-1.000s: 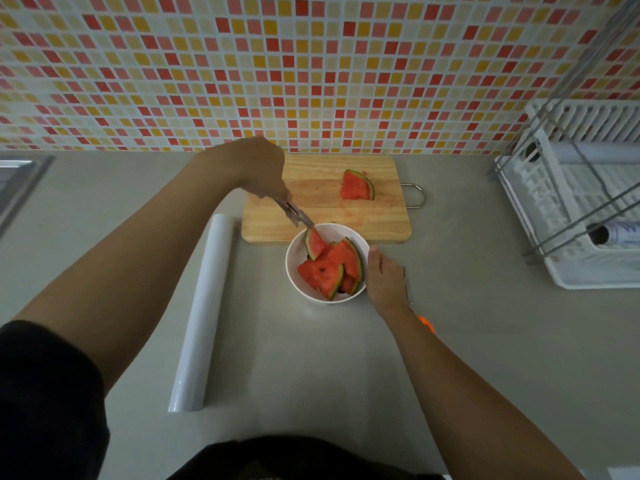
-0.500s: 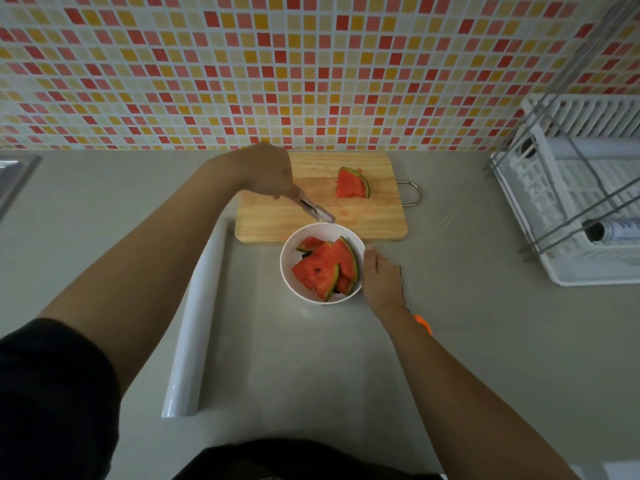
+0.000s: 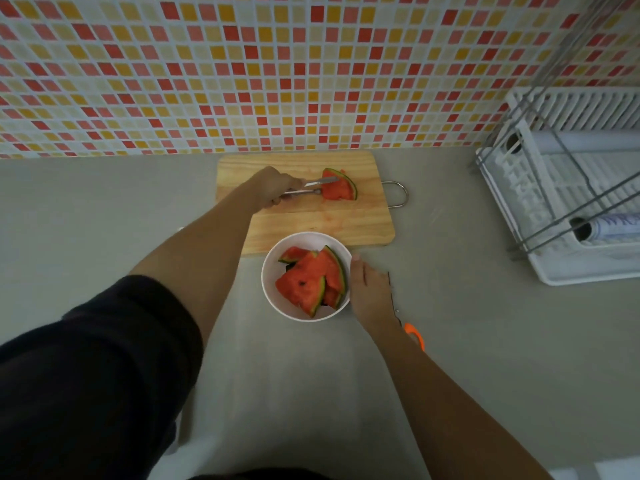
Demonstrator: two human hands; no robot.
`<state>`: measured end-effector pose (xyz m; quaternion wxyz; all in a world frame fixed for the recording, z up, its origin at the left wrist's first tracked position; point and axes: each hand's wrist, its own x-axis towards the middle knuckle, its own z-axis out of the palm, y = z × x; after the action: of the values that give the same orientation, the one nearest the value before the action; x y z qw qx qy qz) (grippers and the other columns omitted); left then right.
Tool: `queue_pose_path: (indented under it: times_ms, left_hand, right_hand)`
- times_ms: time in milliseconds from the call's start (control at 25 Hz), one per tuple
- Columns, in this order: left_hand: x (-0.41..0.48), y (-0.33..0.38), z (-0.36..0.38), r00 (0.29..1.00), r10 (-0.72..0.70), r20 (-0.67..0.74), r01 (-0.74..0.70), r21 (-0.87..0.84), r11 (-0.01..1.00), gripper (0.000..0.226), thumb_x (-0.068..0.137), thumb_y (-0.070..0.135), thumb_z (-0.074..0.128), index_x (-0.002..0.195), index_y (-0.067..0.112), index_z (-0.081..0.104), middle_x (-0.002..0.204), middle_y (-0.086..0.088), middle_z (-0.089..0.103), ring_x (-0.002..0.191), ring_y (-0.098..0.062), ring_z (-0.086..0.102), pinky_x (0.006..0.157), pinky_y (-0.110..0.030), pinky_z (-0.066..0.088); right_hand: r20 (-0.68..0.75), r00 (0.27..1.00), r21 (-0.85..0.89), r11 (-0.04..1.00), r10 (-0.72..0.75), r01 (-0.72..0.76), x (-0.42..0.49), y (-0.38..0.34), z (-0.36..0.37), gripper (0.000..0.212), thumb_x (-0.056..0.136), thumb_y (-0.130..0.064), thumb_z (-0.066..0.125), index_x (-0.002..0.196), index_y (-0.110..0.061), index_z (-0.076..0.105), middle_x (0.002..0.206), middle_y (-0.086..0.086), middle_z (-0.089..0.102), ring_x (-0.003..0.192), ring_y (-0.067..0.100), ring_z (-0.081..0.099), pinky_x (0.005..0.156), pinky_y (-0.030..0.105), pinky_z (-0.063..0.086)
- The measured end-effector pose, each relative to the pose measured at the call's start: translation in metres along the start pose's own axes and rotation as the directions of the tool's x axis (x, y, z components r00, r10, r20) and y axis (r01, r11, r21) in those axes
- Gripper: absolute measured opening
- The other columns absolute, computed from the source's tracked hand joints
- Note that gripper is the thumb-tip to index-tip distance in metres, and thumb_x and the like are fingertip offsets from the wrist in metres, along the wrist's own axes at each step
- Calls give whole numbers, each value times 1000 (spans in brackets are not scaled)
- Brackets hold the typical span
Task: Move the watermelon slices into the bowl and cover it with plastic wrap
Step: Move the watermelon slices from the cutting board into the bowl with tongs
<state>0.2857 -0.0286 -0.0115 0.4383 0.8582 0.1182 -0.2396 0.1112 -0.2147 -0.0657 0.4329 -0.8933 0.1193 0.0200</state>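
Observation:
One watermelon slice (image 3: 341, 190) lies on the wooden cutting board (image 3: 346, 223) near the tiled wall. My left hand (image 3: 273, 188) grips metal tongs (image 3: 311, 187), whose tips sit on either side of that slice. In front of the board stands a white bowl (image 3: 270, 271) holding several watermelon slices (image 3: 311, 280). My right hand (image 3: 369, 292) rests against the bowl's right side, thumb at the rim. The plastic wrap roll is hidden behind my left arm.
Scissors with orange handles (image 3: 414, 336) lie on the grey counter just right of my right wrist. A white dish rack (image 3: 571, 202) holding rolls stands at the right. The board's metal handle (image 3: 398, 194) sticks out to the right.
My left hand moved the tongs from the bowl back to the board and brought them around the last slice. The right hand stayed beside the bowl.

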Motion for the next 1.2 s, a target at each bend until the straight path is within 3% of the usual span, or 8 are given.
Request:
queue_pose_path:
  times_ms: [80,240,400,560,680,760,1040,1200]
  left_hand:
    - [6,3,8,999,-36,15,37,-50,998,30,85,39,64,81,9,69,56,-1,58,41,-12,31,34,-12,22]
    - [13,0,17,997,-75,14,76,-161,984,31,85,28,66,101,2,70,61,-2,59,39,-10,38,42,-24,25]
    - [1,-4,-5,998,49,43,-40,-193,980,37,82,35,70,96,0,73,64,-1,52,47,-10,32,46,-23,23]
    - [-36,-23,-58,952,199,235,-180,-97,979,27,81,37,68,65,16,75,48,8,45,41,-6,28,39,-18,21]
    - [-70,-48,-76,933,158,325,-173,19,985,24,80,33,69,73,12,77,52,6,51,42,-6,30,38,-15,23]
    - [-90,-61,-72,924,143,355,-194,112,974,20,83,27,67,70,16,78,51,9,54,42,-3,34,39,-12,26]
    - [-112,-68,-57,953,133,272,-192,203,960,12,81,17,73,70,15,75,51,11,63,48,1,53,46,-6,39]
    - [-121,-45,-67,959,153,241,-261,526,810,26,83,38,67,74,14,73,64,10,67,65,-3,57,60,-16,41]
  right_hand:
    - [-26,1000,25,1000,-3,4,0,-5,0,37,99,-27,32,76,-8,53,73,21,62,73,36,58,60,33,34]
    - [-34,999,-13,999,-33,33,1,-3,2,40,99,-25,32,71,-6,54,74,23,64,73,37,59,60,36,35]
    - [-16,1000,59,998,4,-3,0,-5,1,42,98,-32,31,68,-9,50,68,16,60,67,32,55,61,36,40]
    - [-58,998,47,999,-14,17,0,-5,3,43,99,-27,34,64,-7,48,67,20,61,66,31,55,58,35,33]
    - [-100,995,103,995,-8,18,0,-6,3,48,98,-26,36,51,-15,38,51,8,51,57,28,50,54,32,29]
    - [-108,994,85,996,-6,16,-1,-6,3,49,98,-28,34,51,-15,39,56,16,57,60,29,52,57,32,30]
    - [-89,996,-5,1000,-16,16,1,-8,3,53,99,-31,29,68,0,58,80,29,65,79,38,60,60,31,26]
    - [-103,995,-13,1000,1,-2,0,-8,2,57,99,-34,28,74,4,62,83,29,66,82,38,60,59,30,24]
